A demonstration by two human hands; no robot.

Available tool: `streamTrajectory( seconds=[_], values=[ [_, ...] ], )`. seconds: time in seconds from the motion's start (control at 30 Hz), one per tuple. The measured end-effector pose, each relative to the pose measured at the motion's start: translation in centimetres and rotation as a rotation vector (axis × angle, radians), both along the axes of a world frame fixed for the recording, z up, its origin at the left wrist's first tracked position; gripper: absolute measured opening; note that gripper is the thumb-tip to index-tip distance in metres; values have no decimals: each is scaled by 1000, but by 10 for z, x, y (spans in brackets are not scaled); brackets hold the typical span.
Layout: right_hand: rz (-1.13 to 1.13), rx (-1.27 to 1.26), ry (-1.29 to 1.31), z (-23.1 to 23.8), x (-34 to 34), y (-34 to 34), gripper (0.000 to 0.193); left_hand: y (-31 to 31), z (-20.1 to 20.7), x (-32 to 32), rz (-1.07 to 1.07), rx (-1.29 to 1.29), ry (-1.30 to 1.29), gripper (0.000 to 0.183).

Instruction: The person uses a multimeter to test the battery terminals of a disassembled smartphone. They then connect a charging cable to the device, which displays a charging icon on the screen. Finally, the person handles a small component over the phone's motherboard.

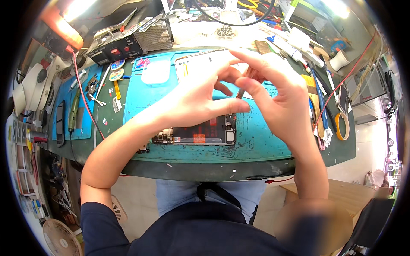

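Note:
An opened smartphone lies crosswise on the blue repair mat, its dark insides and an orange label facing up. Above it, my right hand pinches a slim, brownish screwdriver-like tool between thumb and fingers. Reaching in from the left, my left hand has its thumb stretched out over the phone and its fingers curved near that tool, apart from the thumb. Behind my left hand a pale phone-sized panel lies on the mat, partly covered by my hands.
At the back left stand a boxy device with red switches and an orange lamp. A green pen-shaped tool lies far left. To the right are a tape roll, brushes and cables. A white lid sits on the mat.

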State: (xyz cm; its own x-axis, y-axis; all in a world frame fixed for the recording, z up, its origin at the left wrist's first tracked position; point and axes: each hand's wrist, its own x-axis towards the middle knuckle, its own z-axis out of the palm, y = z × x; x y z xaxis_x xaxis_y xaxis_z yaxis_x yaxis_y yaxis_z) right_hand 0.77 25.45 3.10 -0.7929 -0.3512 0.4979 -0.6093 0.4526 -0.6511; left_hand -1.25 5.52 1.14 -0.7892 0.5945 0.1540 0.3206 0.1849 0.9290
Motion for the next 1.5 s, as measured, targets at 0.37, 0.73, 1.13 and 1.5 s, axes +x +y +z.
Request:
streamTrajectory(
  seconds=[0.37,0.73,1.13,1.5],
  values=[
    [90,-115,-135,1,4,-2,51,0,-16,-1,-41,279,-16,43],
    [105,-73,-72,2,3,0,56,0,-12,-5,16,44,146,51],
    [47,78,159,-1,1,0,57,-5,-8,-4,52,-158,105,36],
    [97,-217,87,-1,-4,-1,54,-13,-17,-5,208,-424,371,19]
  ],
)
